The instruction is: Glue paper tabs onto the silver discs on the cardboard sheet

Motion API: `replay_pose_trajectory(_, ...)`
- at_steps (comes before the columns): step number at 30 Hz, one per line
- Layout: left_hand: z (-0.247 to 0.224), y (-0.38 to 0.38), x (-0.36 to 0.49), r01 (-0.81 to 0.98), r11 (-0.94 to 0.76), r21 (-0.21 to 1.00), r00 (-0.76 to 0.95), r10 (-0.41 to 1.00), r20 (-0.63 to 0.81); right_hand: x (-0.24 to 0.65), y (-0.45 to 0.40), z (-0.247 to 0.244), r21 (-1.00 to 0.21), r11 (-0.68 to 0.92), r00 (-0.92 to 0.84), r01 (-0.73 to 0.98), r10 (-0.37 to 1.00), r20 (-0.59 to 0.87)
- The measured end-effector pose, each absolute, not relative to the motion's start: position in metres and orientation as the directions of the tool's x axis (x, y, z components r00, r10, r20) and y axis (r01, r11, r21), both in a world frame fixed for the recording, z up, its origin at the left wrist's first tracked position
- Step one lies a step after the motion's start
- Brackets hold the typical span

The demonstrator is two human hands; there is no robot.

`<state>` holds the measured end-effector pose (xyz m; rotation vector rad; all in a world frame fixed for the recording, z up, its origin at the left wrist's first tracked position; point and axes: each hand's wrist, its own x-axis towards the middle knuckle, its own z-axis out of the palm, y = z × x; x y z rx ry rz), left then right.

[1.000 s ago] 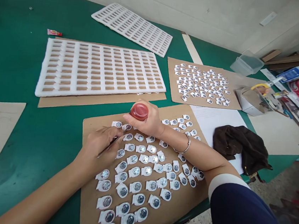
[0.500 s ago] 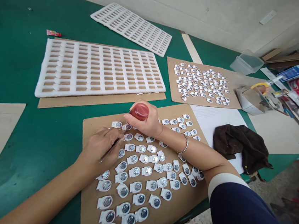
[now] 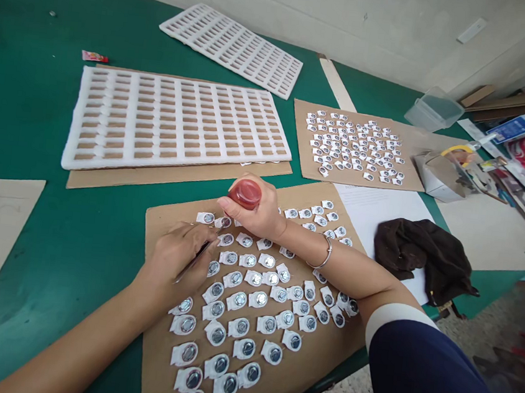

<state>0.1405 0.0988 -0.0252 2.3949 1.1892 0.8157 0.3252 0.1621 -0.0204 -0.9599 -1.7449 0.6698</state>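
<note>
My right hand (image 3: 261, 212) is wrapped round a red bottle (image 3: 246, 194), its rounded end facing up and its lower end hidden by my fingers. Close by on the left, my left hand (image 3: 179, 253) is closed on a pair of thin metal tweezers (image 3: 192, 260), whose tips point toward the small parts near my right hand. Those white tabs with round silver discs (image 3: 246, 260) lie in loose rows over a brown cardboard sheet (image 3: 318, 377) beneath both hands. One white tab (image 3: 223, 222) sits just under the bottle, between my hands.
A white foam tray with slots (image 3: 132, 123) rests on cardboard behind my hands, and a second foam tray (image 3: 235, 50) lies farther back. Another cardboard sheet (image 3: 300, 144) bears many similar tabs. Dark cloth (image 3: 420, 257), paper (image 3: 384, 203) and a clear plastic box (image 3: 435, 108) are on the right.
</note>
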Motion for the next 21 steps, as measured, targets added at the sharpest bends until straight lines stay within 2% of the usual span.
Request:
replay_pose_trajectory(14,-0.0256,0.1002,0.1407,0.574,-0.581,0.577,0.447,0.813,0.373,0.3270,0.1623,-0.0163,-0.778,0.528,-0.198,0.342,0.849,0.489)
replay_pose_trajectory(17,-0.0238,0.1027,0.1396,0.589,-0.517,0.622,0.397,0.855,0.334,0.3271,0.1617,-0.0160,-0.763,0.555,-0.196,0.331,0.831,0.520)
replay_pose_trajectory(21,-0.0210,0.1068,0.1390,0.611,-0.347,0.711,0.292,0.934,0.205,0.3279,0.1614,-0.0183,-0.748,0.568,-0.212,0.344,0.823,0.527)
